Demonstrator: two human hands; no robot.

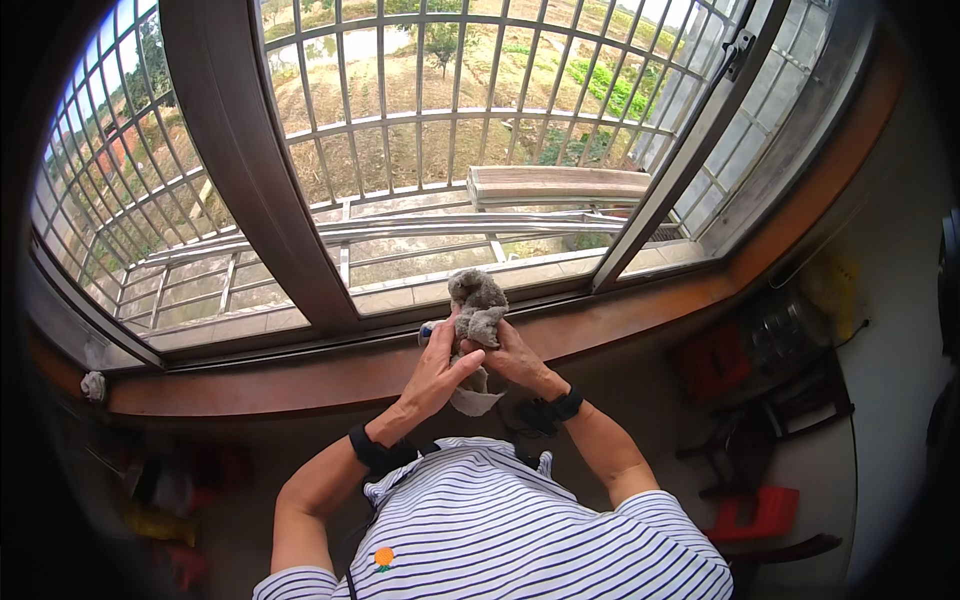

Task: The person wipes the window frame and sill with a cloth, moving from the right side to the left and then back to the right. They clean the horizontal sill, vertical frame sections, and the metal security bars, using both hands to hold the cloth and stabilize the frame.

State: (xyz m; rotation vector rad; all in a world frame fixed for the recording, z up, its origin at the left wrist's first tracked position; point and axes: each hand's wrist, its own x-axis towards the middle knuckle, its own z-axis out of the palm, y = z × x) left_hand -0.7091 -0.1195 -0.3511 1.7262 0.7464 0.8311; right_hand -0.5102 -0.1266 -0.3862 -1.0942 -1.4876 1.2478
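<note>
A bunched grey cloth (pixel 480 304) is held between my two hands at the wooden window sill (pixel 615 330). My left hand (pixel 435 371) presses on its left side, with the fingers pointing towards the window. From the right, my right hand (pixel 517 360) grips the cloth, its fingers partly hidden in the folds. A loose end of the cloth hangs below my hands, over the sill's near edge. Just beside my left fingers is a small white and blue object (pixel 426 332), mostly covered, so its kind is unclear.
Ahead is a sliding window with a dark frame (pixel 232 150) and an open section. Metal security bars (pixel 382 112) stand beyond it, near a long wrapped bundle (pixel 559 184). Another crumpled cloth (pixel 93 385) lies at the sill's left end. Behind at right are a red stool (pixel 756 514) and dark chairs.
</note>
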